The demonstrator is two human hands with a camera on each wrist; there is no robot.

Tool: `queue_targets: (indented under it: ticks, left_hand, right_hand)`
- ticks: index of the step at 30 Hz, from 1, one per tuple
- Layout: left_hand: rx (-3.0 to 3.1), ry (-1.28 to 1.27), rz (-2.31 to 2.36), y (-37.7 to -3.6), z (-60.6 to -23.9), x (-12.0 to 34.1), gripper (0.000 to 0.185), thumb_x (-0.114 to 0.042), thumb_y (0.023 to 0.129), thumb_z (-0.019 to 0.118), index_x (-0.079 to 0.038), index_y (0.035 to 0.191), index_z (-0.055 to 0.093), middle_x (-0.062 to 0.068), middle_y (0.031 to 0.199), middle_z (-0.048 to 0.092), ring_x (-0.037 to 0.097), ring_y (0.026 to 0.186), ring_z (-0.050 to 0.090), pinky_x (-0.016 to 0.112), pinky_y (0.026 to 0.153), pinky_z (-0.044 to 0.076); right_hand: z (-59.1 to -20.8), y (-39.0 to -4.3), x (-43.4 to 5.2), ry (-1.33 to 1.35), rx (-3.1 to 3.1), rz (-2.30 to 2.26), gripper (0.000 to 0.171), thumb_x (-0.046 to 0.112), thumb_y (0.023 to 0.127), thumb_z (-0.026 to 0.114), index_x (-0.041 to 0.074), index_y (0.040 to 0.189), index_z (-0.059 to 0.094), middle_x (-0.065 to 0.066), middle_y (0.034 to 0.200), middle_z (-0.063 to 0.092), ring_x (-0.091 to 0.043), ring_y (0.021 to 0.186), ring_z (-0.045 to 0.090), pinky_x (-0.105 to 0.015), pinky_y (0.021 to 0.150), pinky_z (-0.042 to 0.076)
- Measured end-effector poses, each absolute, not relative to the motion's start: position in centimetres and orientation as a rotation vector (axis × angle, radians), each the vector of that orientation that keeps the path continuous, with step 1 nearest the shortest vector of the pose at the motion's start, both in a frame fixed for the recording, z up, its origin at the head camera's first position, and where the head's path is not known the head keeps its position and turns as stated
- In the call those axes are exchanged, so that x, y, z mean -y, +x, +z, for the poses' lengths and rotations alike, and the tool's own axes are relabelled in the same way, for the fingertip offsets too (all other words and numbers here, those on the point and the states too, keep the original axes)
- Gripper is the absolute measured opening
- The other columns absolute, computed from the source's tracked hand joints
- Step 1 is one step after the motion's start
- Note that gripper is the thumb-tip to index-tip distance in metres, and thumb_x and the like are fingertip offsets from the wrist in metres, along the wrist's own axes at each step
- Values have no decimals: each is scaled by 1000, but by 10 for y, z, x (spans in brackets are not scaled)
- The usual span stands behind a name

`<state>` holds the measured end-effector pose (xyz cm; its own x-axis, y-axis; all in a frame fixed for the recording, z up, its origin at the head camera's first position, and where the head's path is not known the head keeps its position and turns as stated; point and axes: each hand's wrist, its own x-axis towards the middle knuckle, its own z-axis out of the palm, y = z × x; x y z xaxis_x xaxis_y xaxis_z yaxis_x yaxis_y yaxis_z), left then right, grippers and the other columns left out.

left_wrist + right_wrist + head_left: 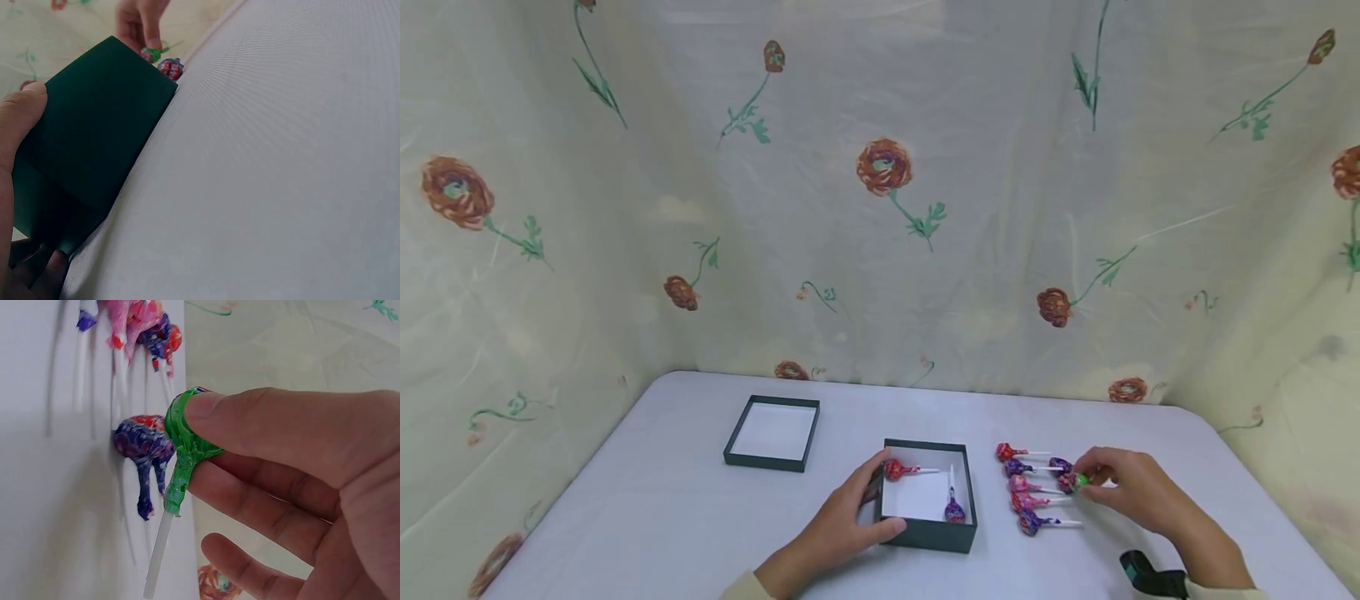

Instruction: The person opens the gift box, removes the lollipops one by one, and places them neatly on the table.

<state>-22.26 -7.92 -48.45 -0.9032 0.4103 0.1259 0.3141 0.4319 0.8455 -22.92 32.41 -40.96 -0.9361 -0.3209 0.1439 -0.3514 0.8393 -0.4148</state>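
My left hand (pixel 842 518) grips the left side of a dark green square box (pixel 928 536), thumb at its near wall and fingers at the far left. Inside the box lie a red lollipop (pixel 895 470) and a purple lollipop (pixel 954 510). My right hand (pixel 1138 490) pinches a green-wrapped lollipop (pixel 180 481) by its head between thumb and fingers, its white stick pointing down in the right wrist view. Right beside it is a purple and red lollipop (pixel 140 439). Left of that hand, several red, pink and purple lollipops (pixel 1030 523) form a column on the table.
A shallow dark-edged lid (pixel 765 461) with a white inside lies on the white table (pixel 647 517), back left of the box. A black device (pixel 1150 577) is at the right wrist. Flower-patterned cloth (pixel 970 275) hangs behind the table and at both sides.
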Motion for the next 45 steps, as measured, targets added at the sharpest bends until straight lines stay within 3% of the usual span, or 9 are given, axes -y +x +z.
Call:
queue_targets:
  ticks: [28, 45]
  left_hand:
    - [-2577, 645, 1478, -221, -481, 79, 84, -49, 85, 69, -31, 153, 23, -4, 156, 29, 21, 140, 32, 41, 108, 38]
    - [-2573, 641, 1479, -221, -482, 79, 84, -49, 85, 69, -32, 153, 23, -3, 156, 29, 22, 140, 32, 43, 108, 37]
  right_hand:
    - [-423, -234, -323, 443, 3079, 700, 16, 4, 77, 76, 11, 90, 70, 3, 85, 63, -14, 75, 53, -29, 65, 49]
    - [-428, -234, -322, 493, 3077, 699, 18, 4, 75, 77, 12, 88, 68, 4, 80, 60, -11, 71, 49, -24, 60, 44]
